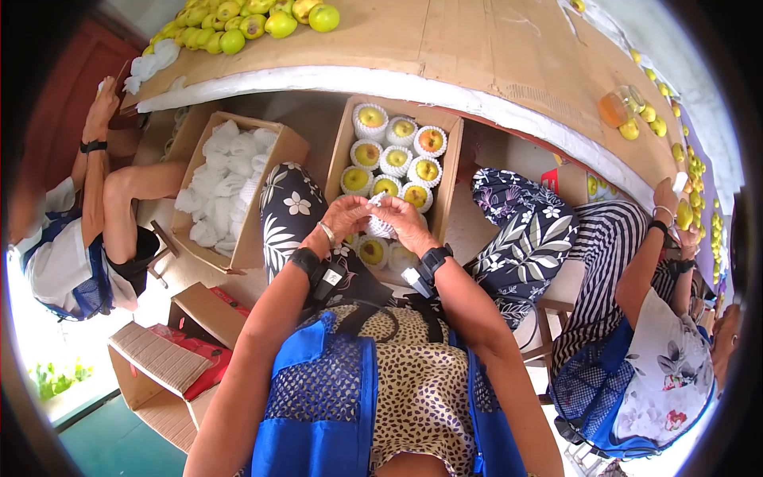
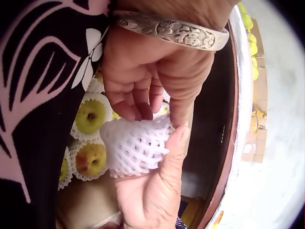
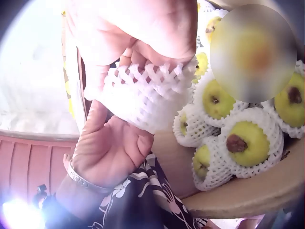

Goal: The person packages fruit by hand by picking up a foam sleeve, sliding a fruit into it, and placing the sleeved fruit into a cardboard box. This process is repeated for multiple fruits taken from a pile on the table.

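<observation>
Her left hand and right hand pinch a white foam net between them; it looks light, springy, easily torn, so I'd hold its rim gently.

Has a cardboard-topped table, edged in white; carries on it heaped green fruit at the left — near a crumpled white bundle — and, toward the right, an amber jar beside scattered yellow fruit; below, holds net-wrapped fruit in an open box.
</observation>
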A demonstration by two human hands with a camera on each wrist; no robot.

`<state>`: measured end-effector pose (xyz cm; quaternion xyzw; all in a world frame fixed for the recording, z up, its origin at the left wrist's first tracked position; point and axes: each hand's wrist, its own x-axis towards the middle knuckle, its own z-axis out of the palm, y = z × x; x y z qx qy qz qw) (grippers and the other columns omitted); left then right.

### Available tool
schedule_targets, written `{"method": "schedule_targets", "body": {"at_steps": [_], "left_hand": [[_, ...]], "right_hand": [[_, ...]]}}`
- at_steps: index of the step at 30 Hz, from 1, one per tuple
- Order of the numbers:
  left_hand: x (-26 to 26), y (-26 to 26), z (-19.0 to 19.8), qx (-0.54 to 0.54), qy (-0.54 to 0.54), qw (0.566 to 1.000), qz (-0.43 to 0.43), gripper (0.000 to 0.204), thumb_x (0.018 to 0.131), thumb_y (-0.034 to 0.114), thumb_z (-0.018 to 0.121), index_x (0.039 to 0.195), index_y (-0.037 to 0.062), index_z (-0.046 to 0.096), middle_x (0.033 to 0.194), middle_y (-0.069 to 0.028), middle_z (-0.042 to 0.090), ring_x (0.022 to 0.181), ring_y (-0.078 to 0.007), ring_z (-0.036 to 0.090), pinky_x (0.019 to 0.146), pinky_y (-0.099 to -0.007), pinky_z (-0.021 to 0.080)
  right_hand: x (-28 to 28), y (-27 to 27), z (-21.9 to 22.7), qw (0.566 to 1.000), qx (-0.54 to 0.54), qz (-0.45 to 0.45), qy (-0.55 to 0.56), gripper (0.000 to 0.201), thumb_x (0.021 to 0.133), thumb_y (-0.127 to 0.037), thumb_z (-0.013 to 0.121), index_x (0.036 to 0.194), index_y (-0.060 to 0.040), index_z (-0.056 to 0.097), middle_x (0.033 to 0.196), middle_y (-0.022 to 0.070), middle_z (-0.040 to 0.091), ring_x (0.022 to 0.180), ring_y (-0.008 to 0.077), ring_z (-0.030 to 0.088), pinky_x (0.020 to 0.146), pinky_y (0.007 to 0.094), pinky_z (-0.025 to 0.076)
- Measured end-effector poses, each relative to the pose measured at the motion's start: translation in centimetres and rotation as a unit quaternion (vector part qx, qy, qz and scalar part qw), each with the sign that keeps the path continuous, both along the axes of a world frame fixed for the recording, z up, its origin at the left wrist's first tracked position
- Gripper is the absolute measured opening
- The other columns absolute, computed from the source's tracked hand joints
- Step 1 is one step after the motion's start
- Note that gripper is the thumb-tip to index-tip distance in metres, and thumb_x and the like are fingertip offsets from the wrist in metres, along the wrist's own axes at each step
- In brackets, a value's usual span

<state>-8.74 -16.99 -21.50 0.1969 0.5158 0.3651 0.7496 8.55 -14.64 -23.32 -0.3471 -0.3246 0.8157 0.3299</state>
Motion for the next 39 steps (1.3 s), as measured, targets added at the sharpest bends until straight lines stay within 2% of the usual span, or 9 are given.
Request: {"method": "schedule_targets", "body": {"at_steps": [8, 14, 17, 20, 23, 26, 29, 32, 39], "left_hand": [[-0.4, 0.3, -1.7, -0.015, -0.017, 0.997, 0.073, 0.008, 0.080, 0.007, 0.057, 0.084, 0.0114, 0.052, 0.084, -0.0007, 0.057, 0.075, -0.0118, 0.056, 0.066, -0.0272, 0.048], [-1.4, 0.3, -1.8, -0.014, -0.095, 0.989, 0.115, 0.009, 0.083, 0.007, 0.050, 0.092, 0.0090, 0.048, 0.092, -0.0068, 0.057, 0.078, -0.0183, 0.057, 0.067, -0.0342, 0.049], [-1.5, 0.5, -3.5, -0.037, -0.040, 0.993, 0.104, 0.012, 0.084, 0.006, 0.048, 0.096, 0.0080, 0.047, 0.095, -0.0082, 0.056, 0.081, -0.0201, 0.058, 0.066, -0.0355, 0.049], [-0.6, 0.5, -1.7, -0.037, 0.004, 0.990, 0.134, 0.020, 0.086, 0.006, 0.045, 0.106, 0.0081, 0.046, 0.096, -0.0088, 0.056, 0.083, -0.0196, 0.058, 0.065, -0.0344, 0.050], [-0.5, 0.0, -0.7, 0.004, -0.014, 0.991, 0.135, 0.022, 0.087, 0.006, 0.043, 0.108, 0.0087, 0.048, 0.093, -0.0080, 0.057, 0.081, -0.0179, 0.058, 0.064, -0.0322, 0.050], [-1.5, 0.3, -2.9, 0.026, -0.001, 0.996, 0.091, 0.022, 0.088, 0.005, 0.042, 0.107, 0.0076, 0.052, 0.091, -0.0068, 0.058, 0.079, -0.0166, 0.059, 0.063, -0.0324, 0.051], [-1.2, 0.3, -2.9, 0.018, 0.002, 0.991, 0.130, 0.017, 0.088, 0.006, 0.043, 0.099, 0.0067, 0.055, 0.090, -0.0061, 0.058, 0.079, -0.0165, 0.059, 0.064, -0.0312, 0.051], [-0.9, 0.5, -1.7, 0.017, -0.097, 0.973, 0.207, 0.014, 0.085, 0.003, 0.048, 0.097, 0.0064, 0.053, 0.091, -0.0063, 0.058, 0.081, -0.0182, 0.059, 0.067, -0.0313, 0.051], [-1.3, 0.6, -2.0, 0.063, -0.103, 0.968, 0.221, 0.023, 0.079, -0.004, 0.055, 0.099, 0.0059, 0.049, 0.093, -0.0083, 0.058, 0.085, -0.0212, 0.060, 0.072, -0.0354, 0.052]], "right_hand": [[0.4, 0.2, -1.6, 0.999, -0.021, 0.012, -0.035, 0.011, 0.082, -0.016, 0.061, 0.088, -0.0064, 0.059, 0.080, -0.0029, 0.058, 0.072, 0.0045, 0.054, 0.062, 0.0184, 0.044], [0.4, 0.4, -2.8, 0.990, -0.094, -0.106, -0.020, 0.012, 0.081, -0.019, 0.062, 0.085, -0.0091, 0.057, 0.073, -0.0044, 0.055, 0.061, 0.0044, 0.050, 0.051, 0.0192, 0.041], [0.4, 0.4, -1.8, 0.982, -0.096, -0.156, -0.032, 0.012, 0.082, -0.018, 0.060, 0.086, -0.0074, 0.055, 0.071, -0.0041, 0.053, 0.060, 0.0043, 0.048, 0.051, 0.0195, 0.040], [0.3, 0.7, -4.8, 0.979, -0.008, -0.196, -0.060, 0.013, 0.084, -0.017, 0.058, 0.090, -0.0058, 0.055, 0.074, -0.0035, 0.052, 0.061, 0.0042, 0.046, 0.052, 0.0198, 0.039], [0.3, 0.5, -3.4, 0.975, 0.028, -0.189, -0.113, 0.015, 0.085, -0.015, 0.057, 0.094, -0.0045, 0.054, 0.076, -0.0026, 0.052, 0.064, 0.0041, 0.045, 0.056, 0.0196, 0.039], [0.5, 0.4, -2.9, 0.978, 0.006, -0.182, -0.100, 0.018, 0.084, -0.016, 0.058, 0.097, -0.0042, 0.054, 0.080, -0.0003, 0.055, 0.070, 0.0052, 0.049, 0.061, 0.0193, 0.040], [0.1, 0.5, -1.8, 0.973, 0.008, -0.225, -0.058, 0.021, 0.083, -0.017, 0.061, 0.097, -0.0028, 0.054, 0.083, 0.0019, 0.058, 0.077, 0.0074, 0.052, 0.067, 0.0205, 0.041], [0.6, 0.6, 0.5, 0.985, -0.037, -0.134, -0.102, 0.027, 0.080, -0.019, 0.064, 0.099, -0.0022, 0.054, 0.089, 0.0026, 0.059, 0.082, 0.0094, 0.053, 0.071, 0.0221, 0.043], [0.8, 0.1, -0.6, 0.989, 0.063, 0.042, -0.123, 0.032, 0.078, -0.019, 0.066, 0.104, -0.0032, 0.056, 0.092, 0.0009, 0.060, 0.081, 0.0079, 0.054, 0.072, 0.0218, 0.043]]}}
